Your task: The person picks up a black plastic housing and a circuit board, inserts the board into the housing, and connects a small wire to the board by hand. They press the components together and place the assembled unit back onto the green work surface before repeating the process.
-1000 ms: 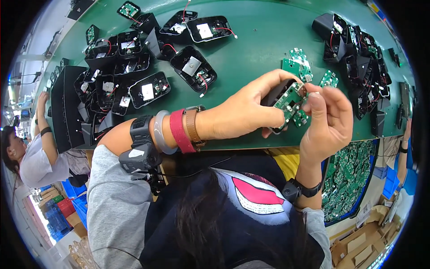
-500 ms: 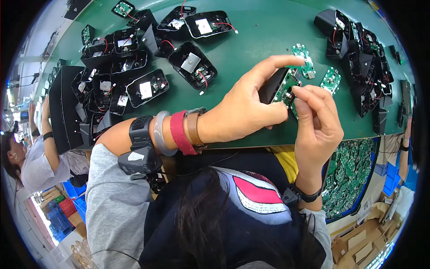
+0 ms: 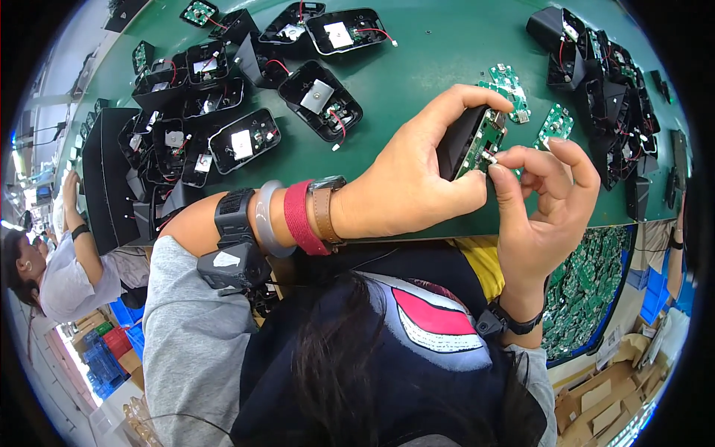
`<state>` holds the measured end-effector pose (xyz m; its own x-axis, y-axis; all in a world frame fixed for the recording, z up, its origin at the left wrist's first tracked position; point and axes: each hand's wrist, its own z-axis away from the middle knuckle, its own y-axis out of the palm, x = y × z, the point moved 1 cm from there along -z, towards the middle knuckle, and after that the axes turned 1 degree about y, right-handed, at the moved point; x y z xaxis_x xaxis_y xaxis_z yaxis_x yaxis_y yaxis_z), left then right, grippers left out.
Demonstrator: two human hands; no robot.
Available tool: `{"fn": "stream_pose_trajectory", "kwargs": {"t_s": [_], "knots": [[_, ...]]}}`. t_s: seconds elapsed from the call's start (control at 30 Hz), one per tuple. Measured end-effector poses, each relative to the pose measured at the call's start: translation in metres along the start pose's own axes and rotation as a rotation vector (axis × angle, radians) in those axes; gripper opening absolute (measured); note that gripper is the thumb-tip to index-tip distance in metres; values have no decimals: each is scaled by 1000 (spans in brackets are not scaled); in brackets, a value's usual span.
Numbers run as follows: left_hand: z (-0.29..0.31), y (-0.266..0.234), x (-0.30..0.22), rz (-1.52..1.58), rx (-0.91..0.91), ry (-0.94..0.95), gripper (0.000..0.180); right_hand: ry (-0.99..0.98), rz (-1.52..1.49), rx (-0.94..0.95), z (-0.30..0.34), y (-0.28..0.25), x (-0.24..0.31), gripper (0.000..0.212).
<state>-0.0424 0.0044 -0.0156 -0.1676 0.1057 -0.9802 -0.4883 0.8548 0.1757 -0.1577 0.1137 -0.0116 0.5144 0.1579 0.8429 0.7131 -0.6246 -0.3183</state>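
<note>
My left hand (image 3: pixel 417 167) grips a black plastic housing (image 3: pixel 456 141), its thumb and index finger at opposite ends. A green circuit board (image 3: pixel 485 139) sits along the open side of that housing, tilted toward my right. At the board's lower part, my right hand (image 3: pixel 547 197) pinches a small white connector (image 3: pixel 488 157) between thumb and index fingertip, the other fingers raised and apart. Whether the connector is seated in the board cannot be made out. Loose green circuit boards (image 3: pixel 553 127) lie on the table just beyond my hands.
Several open black housings (image 3: pixel 320 100) with red wires stand on the green table (image 3: pixel 417 74) at the left. More housings (image 3: pixel 614 112) are piled at the right. A blue-edged bin of circuit boards (image 3: pixel 585 290) sits below the table edge. A co-worker (image 3: pixel 71 272) is at far left.
My right hand has shifted slightly right and its fingers have spread, with the white connector now visible at the fingertips. My left hand has turned the housing a little, showing more of the board.
</note>
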Motion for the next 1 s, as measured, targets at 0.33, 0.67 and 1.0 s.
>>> {"fn": "stream_pose_trajectory", "kwargs": {"t_s": [0.33, 0.67, 1.0], "knots": [[-1, -1, 2, -415, -90, 160, 56, -196, 280, 67, -9, 2, 0, 47], [-1, -2, 4, -374, -68, 90, 56, -199, 128, 197, -26, -6, -7, 44], [-5, -5, 6, -34, 13, -125, 55, -393, 316, 231, -31, -12, -12, 21]]}}
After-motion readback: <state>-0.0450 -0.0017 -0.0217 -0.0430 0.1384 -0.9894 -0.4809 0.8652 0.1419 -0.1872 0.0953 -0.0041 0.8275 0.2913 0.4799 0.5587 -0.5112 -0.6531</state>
